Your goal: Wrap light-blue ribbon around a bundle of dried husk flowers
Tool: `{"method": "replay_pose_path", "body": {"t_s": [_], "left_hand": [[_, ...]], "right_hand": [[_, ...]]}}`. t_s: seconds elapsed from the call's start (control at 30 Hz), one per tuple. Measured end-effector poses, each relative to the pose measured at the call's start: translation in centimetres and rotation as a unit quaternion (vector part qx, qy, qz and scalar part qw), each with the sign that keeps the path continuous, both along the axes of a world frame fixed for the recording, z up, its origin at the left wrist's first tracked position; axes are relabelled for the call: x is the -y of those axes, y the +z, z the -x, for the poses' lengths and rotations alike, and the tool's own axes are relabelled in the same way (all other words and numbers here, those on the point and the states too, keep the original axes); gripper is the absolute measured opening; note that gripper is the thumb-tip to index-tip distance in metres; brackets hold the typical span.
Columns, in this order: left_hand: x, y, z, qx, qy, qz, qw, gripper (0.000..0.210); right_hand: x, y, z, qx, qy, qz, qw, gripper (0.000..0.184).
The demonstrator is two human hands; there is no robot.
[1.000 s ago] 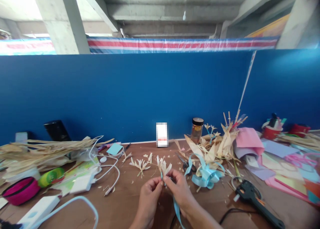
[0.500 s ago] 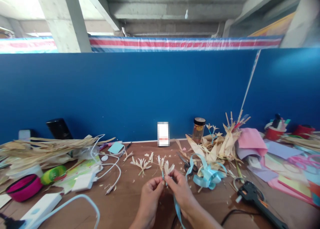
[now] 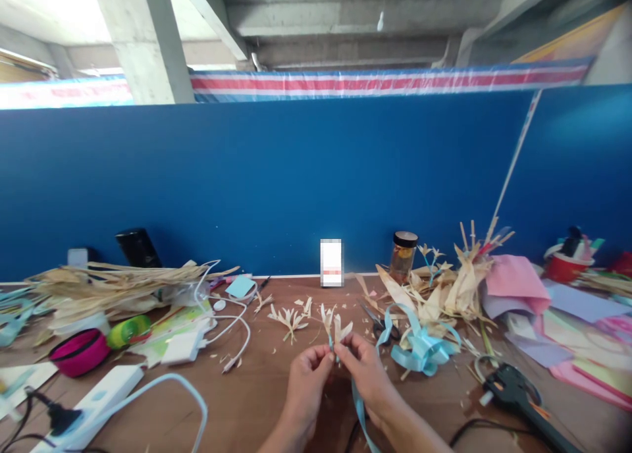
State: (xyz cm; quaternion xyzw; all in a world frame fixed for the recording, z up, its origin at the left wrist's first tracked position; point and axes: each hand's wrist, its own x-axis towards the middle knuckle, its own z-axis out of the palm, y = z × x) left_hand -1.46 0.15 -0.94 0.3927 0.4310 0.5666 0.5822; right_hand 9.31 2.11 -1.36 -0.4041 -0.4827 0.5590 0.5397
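Close together over the brown table, my two hands pinch a small dried-husk flower (image 3: 327,318) with pale, spread petals. My left hand (image 3: 307,377) has thumb and forefinger closed on its stem, where light blue wrapping shows. My right hand (image 3: 364,371) is closed at a second pale petal cluster (image 3: 342,330) beside it, and a light blue ribbon (image 3: 358,410) hangs down from under this hand. The fingertips hide how ribbon and stems meet. Behind the hands, another husk flower (image 3: 289,320) lies on the table. A looped blue ribbon bundle (image 3: 424,351) lies right of my right hand.
Scissors (image 3: 388,330) lie behind the ribbon bundle. A black glue gun (image 3: 518,397) is at right, near colored papers (image 3: 516,285) and piled husks (image 3: 464,288). A lidded jar (image 3: 403,259) stands by the blue partition (image 3: 296,176). White cables, a power strip (image 3: 93,400) and long husks (image 3: 123,285) are left.
The whole scene has shifted a little to the right as the head view turned left. Both hands stay pinched on the flower stems, with only slight finger movement.
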Motion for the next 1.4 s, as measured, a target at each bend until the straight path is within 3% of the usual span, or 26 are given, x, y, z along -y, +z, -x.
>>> {"method": "replay_pose_path", "body": {"t_s": [0.33,0.5,0.67,0.83,1.0,1.07,1.2,1.4], "left_hand": [[0.2,-0.1,0.0,-0.046,0.015,-0.018,0.999,0.022],[0.0,-0.1,0.0,-0.059,0.025,-0.024,0.998,0.022],[-0.4,-0.1,0.5,-0.096,0.058,-0.025,0.993,0.025],[-0.4,0.1,1.1,-0.101,0.063,0.006,0.993,0.032],[-0.9,-0.5,1.6,-0.127,0.061,0.047,0.989,0.044],[-1.0,-0.6,1.7,-0.139,0.073,0.049,0.986,0.044],[-1.0,-0.5,1.4,-0.123,0.086,0.059,0.987,0.043],[-1.0,-0.2,1.0,-0.099,0.106,0.065,0.987,0.041]], "right_hand": [[0.1,0.7,0.0,-0.003,-0.025,-0.008,1.0,0.022],[0.1,0.6,0.2,-0.05,-0.021,0.033,0.998,0.022],[0.1,2.0,-0.3,-0.072,-0.056,0.025,0.996,0.03],[0.2,4.5,-2.2,-0.005,-0.132,0.001,0.991,0.024],[3.1,6.4,-5.8,0.162,-0.079,-0.094,0.979,0.017],[4.8,6.8,-7.7,0.27,-0.084,-0.125,0.951,0.016],[7.6,6.3,-12.8,0.453,-0.167,-0.164,0.86,0.015],[9.8,3.5,-20.2,0.675,-0.278,-0.114,0.674,0.02]]}}
